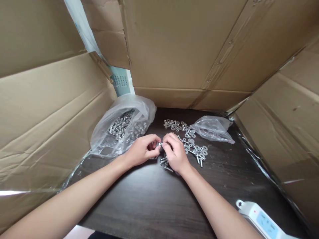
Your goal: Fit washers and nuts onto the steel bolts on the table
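Note:
Near the middle of the dark table, my left hand (143, 149) and my right hand (175, 154) meet fingertip to fingertip. Between them is a small shiny bolt (159, 144), mostly hidden by the fingers; whether a nut or washer sits on it I cannot tell. My left thumb and fingers pinch one end, my right thumb and forefinger the other. Several bolts (163, 161) lie just under and beside my right hand. Beyond it spreads a loose pile of washers (204, 151), nuts and bolts (198, 157).
A large clear plastic bag (147, 103) holding many metal fasteners (122, 126) lies open at the back left. A smaller clear bag (214, 127) rests at the back right. Cardboard walls (184, 49) enclose the table (139, 199). A white power strip (264, 219) occupies the front right corner.

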Demonstrator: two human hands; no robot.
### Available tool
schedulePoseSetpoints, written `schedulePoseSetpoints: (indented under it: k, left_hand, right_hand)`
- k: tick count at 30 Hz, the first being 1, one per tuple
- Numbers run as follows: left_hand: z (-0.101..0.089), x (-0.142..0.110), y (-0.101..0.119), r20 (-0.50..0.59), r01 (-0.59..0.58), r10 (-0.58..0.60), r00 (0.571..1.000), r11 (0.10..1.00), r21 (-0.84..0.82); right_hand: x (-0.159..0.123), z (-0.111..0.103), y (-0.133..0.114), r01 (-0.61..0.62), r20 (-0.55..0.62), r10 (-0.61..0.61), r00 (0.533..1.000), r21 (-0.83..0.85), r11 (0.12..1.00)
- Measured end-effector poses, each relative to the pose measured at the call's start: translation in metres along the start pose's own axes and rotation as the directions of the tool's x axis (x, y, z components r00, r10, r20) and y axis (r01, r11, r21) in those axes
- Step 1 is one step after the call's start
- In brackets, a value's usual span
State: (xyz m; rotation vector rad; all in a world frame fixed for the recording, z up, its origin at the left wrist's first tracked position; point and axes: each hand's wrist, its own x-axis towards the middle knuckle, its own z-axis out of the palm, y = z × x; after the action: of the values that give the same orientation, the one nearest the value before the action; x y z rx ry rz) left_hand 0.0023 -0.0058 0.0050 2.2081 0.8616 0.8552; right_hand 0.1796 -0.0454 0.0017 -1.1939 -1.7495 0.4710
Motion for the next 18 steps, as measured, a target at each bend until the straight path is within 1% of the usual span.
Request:
schedulePoseSetpoints:
  k: [6,10,13,18]
  left_hand:
    - [0.0,0.0001,-0.0001,-0.015,0.005,-0.005,1.0,1.0,0.01]
    - [-0.0001,-0.0004,0.0,-0.026,0.014,-0.013,1.0,1.0,0.028]
    - [0.0003,-0.0004,-0.0016,-0.012,0.015,-0.015,1.0,1.0,0.025]
    - [0.0011,-0.0011,-0.0036,-0.001,-0.03,0.03,1.0,0.999,0.026]
  right_hand:
    - [0.0002,0.0016,0.0,-0.005,-0.008,0.005,1.0,-0.08,0.997]
    - [-0.0004,0.0011,-0.0006,-0.032,-0.047,0.03,0.998,-0.047,0.998]
    - [-0.0004,0.0001,-0.0003,-0.021,-0.04,0.021,0.999,-0.014,1.0]
    - [-0.0001,0.0004,0.0018,-0.019,-0.039,0.017,0.999,-0.039,0.999]
